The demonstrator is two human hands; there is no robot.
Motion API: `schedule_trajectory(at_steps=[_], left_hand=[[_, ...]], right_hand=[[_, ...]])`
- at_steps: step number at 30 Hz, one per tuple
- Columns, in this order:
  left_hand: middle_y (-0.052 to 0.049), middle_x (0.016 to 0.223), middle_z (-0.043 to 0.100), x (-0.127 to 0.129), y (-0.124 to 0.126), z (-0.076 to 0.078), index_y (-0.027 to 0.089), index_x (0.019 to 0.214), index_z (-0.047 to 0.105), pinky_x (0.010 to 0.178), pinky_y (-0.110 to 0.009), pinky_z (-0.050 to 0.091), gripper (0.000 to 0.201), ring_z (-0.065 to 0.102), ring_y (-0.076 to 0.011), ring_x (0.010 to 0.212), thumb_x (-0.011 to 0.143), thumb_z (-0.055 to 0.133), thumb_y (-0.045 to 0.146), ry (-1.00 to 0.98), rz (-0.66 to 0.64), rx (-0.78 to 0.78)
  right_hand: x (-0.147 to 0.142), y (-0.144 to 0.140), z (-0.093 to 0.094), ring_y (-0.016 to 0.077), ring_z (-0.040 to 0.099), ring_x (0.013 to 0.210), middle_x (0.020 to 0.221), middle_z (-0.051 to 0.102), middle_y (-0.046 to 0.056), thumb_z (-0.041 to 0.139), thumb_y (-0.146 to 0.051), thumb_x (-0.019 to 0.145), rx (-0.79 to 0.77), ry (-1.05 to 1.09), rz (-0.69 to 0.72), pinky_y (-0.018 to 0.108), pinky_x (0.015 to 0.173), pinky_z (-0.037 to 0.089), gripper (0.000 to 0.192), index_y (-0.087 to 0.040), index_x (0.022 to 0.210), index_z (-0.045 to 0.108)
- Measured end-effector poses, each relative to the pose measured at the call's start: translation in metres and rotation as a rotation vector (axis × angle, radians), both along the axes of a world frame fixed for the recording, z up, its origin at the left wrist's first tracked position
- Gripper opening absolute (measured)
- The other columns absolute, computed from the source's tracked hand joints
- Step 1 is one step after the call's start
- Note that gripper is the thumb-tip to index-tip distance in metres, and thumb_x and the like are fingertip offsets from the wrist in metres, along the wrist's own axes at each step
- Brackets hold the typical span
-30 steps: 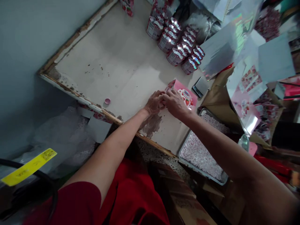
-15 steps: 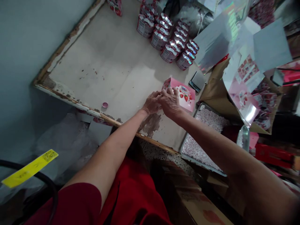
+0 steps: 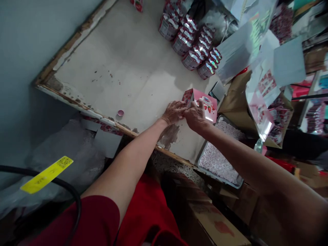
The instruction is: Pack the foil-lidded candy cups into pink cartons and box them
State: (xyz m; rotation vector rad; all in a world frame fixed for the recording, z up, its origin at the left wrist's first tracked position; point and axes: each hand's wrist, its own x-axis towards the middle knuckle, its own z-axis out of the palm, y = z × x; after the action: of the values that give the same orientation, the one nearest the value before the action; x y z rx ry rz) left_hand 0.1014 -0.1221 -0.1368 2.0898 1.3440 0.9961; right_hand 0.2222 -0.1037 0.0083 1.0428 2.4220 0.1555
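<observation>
Fingers of the left hand (image 3: pixel 174 112) are bent and lie near to each other; their tips meet the fingers of the right hand (image 3: pixel 195 115) at the near end of a pink and white cardboard box with strawberry print (image 3: pixel 210 102). Right fingers are curled, the index more forward over the printed face. Whether something is pinched between the two hands I cannot tell, because the knuckles cover it.

The box lies on a pale, stained table with a worn wooden edge (image 3: pixel 115 68), under and just beyond the right hand. For this handling of the box end, I would judge it good to let one hand steady the box while the other presses gently and evenly. Thin cardboard probably dents if it is pushed at one corner only.

Just beyond the box is a small flat silver device with dark front (image 3: pixel 217 90). Nearer the person, under the right forearm, a shallow metal tray (image 3: pixel 217 177) holds pale pink granules (image 3: pixel 219 162); it would be wise to keep the forearm above them. Farther away stand rows of red and silver foil pouches (image 3: pixel 191 60). Toward the left, a small round pink cap (image 3: pixel 120 112) lies well apart.
</observation>
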Motion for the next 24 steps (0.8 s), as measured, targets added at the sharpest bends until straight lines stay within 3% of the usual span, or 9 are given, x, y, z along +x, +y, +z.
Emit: schedule_trajectory(at_steps=[7, 10, 12, 14, 16, 19, 24], left_hand=[[-0.007, 0.143, 0.064, 0.001, 0.000, 0.002, 0.032, 0.117, 0.078, 0.115, -0.049, 0.041, 0.024, 0.054, -0.0286, 0.132, 0.095, 0.070, 0.036, -0.045, 0.014, 0.023], [-0.008, 0.142, 0.063, 0.001, 0.000, 0.002, 0.032, 0.119, 0.078, 0.114, -0.050, 0.042, 0.032, 0.054, -0.0297, 0.130, 0.091, 0.075, 0.049, -0.059, 0.013, 0.014], [-0.009, 0.142, 0.062, 0.001, 0.001, 0.001, 0.031, 0.122, 0.077, 0.113, -0.049, 0.043, 0.040, 0.054, -0.0299, 0.129, 0.091, 0.075, 0.056, -0.072, 0.022, 0.008], [-0.010, 0.141, 0.062, 0.001, 0.001, 0.000, 0.032, 0.125, 0.076, 0.113, -0.049, 0.043, 0.040, 0.054, -0.0295, 0.128, 0.094, 0.072, 0.056, -0.077, 0.025, 0.017], [-0.010, 0.139, 0.063, 0.001, 0.001, 0.000, 0.032, 0.126, 0.075, 0.112, -0.049, 0.043, 0.037, 0.055, -0.0296, 0.129, 0.095, 0.071, 0.053, -0.069, 0.011, 0.031], [-0.010, 0.138, 0.063, 0.001, 0.002, 0.002, 0.032, 0.122, 0.076, 0.112, -0.050, 0.043, 0.035, 0.055, -0.0304, 0.129, 0.094, 0.072, 0.053, -0.062, -0.001, 0.026], [-0.011, 0.141, 0.063, -0.003, -0.002, 0.009, 0.029, 0.122, 0.075, 0.112, -0.049, 0.045, 0.042, 0.058, -0.0304, 0.128, 0.095, 0.068, 0.060, -0.064, -0.001, 0.025]], right_hand=[[0.001, -0.015, -0.001, 0.0313, 0.058, 0.113, 0.095, 0.076, 0.016, 0.049, 0.002, 0.089, 0.051, -0.051, 0.118, 0.056, 0.118, 0.033, 0.036, -0.013, 0.102, 0.079], [0.014, -0.010, 0.007, 0.0305, 0.059, 0.116, 0.099, 0.077, 0.013, 0.053, -0.004, 0.092, -0.037, 0.007, 0.113, 0.054, 0.120, 0.033, 0.032, -0.017, 0.105, 0.079], [0.028, -0.006, 0.012, 0.0315, 0.055, 0.129, 0.119, 0.075, 0.013, 0.057, -0.012, 0.094, -0.065, 0.120, 0.110, 0.055, 0.123, 0.031, 0.032, -0.021, 0.119, 0.076], [0.046, -0.006, 0.016, 0.0333, 0.045, 0.146, 0.150, 0.060, 0.016, 0.060, -0.021, 0.096, -0.017, 0.243, 0.043, 0.055, 0.126, 0.031, 0.046, -0.020, 0.141, 0.066], [0.062, -0.010, 0.015, 0.0350, 0.034, 0.157, 0.167, 0.042, 0.019, 0.060, -0.028, 0.097, 0.027, 0.311, -0.069, 0.056, 0.126, 0.033, 0.065, -0.017, 0.159, 0.047], [0.078, -0.018, 0.004, 0.0361, 0.029, 0.161, 0.172, 0.034, 0.020, 0.053, -0.034, 0.101, 0.023, 0.306, -0.195, 0.059, 0.127, 0.032, 0.073, -0.015, 0.168, 0.031], [0.078, -0.032, -0.025, 0.0359, 0.022, 0.164, 0.175, 0.031, 0.015, 0.040, -0.018, 0.102, 0.070, 0.290, -0.305, 0.068, 0.128, 0.026, 0.068, -0.022, 0.169, 0.033]])
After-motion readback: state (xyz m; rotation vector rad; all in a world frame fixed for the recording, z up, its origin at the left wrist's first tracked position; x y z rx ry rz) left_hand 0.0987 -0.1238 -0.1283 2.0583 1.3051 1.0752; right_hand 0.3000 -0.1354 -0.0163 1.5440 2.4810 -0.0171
